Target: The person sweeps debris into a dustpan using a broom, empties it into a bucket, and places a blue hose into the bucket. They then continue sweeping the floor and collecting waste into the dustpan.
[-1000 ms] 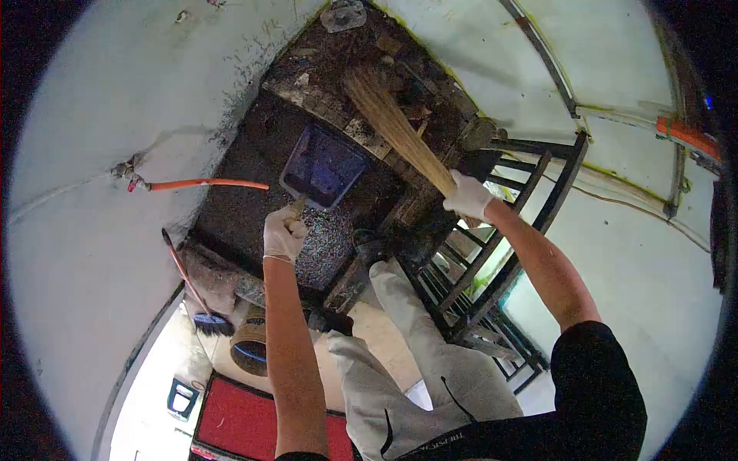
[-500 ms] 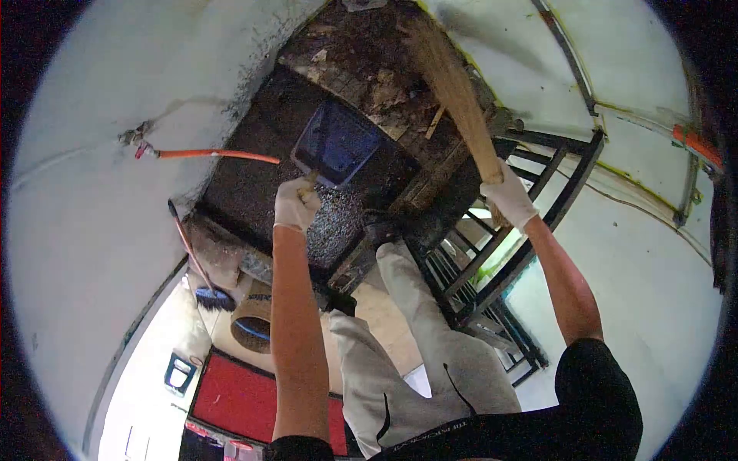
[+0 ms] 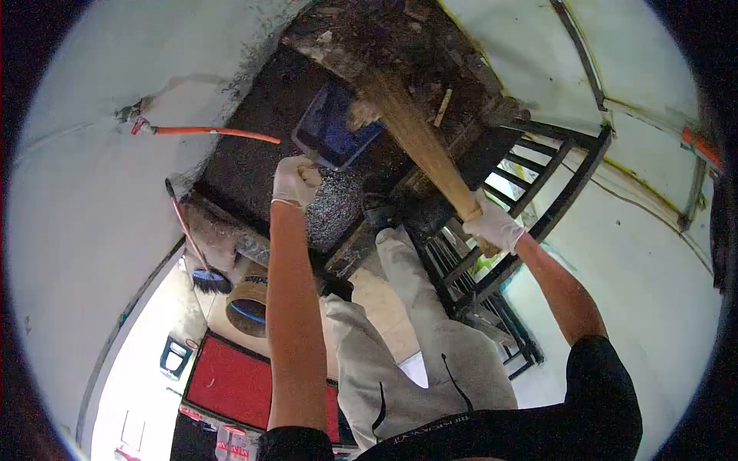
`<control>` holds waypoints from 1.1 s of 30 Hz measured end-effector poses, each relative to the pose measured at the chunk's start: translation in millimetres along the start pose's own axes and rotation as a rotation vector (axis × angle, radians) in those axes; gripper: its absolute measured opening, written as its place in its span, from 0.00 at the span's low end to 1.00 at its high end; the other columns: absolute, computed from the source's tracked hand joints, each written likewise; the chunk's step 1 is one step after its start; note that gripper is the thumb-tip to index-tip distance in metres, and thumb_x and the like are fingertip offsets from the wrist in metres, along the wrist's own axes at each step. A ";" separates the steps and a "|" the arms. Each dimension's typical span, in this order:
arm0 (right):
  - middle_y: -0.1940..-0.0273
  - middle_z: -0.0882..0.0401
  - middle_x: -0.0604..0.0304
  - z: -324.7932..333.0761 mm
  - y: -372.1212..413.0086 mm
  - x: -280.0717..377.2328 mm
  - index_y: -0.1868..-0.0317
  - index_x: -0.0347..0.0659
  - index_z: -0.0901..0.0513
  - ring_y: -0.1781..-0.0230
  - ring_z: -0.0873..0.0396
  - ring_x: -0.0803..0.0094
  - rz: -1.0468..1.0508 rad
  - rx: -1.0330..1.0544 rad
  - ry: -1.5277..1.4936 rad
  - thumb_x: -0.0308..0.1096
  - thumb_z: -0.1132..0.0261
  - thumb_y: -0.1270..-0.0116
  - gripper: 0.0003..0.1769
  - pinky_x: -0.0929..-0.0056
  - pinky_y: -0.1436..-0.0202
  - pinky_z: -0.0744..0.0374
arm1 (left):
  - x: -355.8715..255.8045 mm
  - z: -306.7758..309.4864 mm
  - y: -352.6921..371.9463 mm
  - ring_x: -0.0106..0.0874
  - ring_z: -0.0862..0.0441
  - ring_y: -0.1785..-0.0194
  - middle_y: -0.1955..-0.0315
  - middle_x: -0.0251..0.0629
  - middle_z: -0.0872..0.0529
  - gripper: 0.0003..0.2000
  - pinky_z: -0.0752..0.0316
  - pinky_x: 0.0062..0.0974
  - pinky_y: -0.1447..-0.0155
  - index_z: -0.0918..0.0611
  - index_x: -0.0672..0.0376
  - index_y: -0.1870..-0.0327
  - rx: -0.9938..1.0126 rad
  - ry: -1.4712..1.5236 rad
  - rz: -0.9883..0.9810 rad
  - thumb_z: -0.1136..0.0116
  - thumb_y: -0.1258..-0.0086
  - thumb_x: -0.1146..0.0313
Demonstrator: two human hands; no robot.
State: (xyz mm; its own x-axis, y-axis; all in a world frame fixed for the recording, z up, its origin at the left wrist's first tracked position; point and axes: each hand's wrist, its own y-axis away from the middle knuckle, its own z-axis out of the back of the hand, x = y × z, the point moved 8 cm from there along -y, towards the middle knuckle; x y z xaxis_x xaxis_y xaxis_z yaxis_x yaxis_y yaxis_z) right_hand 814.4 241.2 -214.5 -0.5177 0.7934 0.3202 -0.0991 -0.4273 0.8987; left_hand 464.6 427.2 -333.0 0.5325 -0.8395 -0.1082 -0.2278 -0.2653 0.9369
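My right hand (image 3: 496, 223), in a whitish glove, is wrapped round the base of a straw hand broom (image 3: 430, 150). The broom's bristles reach up and left over debris at the edge of a blue dustpan (image 3: 330, 127). My left hand (image 3: 297, 182), also gloved, is closed in a fist at the dustpan's near side, round what looks like its handle, mostly hidden by the fingers. The pan rests on a dark, gritty step (image 3: 254, 123). Above it lies a higher step (image 3: 354, 34) strewn with dirt and scraps.
A black metal railing (image 3: 565, 184) stands at the right. An orange pipe (image 3: 215, 131) sticks out of the left wall. A long-handled brush (image 3: 209, 280), a round cardboard-like tube (image 3: 247, 303) and a red mat (image 3: 231, 380) are at the lower left.
The broom has swung left and down from the upper step to the dustpan, and debris now shows at the pan's edge. My right hand has moved slightly left and down.
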 end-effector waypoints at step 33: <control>0.59 0.22 0.63 -93.8 24.7 -10.9 0.39 0.37 0.30 0.57 0.22 0.72 -0.128 0.058 -0.620 0.25 0.28 0.43 0.32 0.71 0.53 0.21 | -1.9 6.5 -19.5 0.24 0.46 0.84 0.82 0.27 0.44 0.14 0.50 0.26 0.79 0.42 0.51 0.75 0.013 0.004 0.025 0.54 0.33 0.78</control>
State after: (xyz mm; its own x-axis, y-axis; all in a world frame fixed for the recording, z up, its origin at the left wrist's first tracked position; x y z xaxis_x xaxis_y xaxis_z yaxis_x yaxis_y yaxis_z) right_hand 737.9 181.3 -223.9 0.0856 0.9477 0.3075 -0.0722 -0.3019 0.9506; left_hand 462.8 430.9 -353.2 0.5299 -0.8440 -0.0831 -0.2521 -0.2503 0.9348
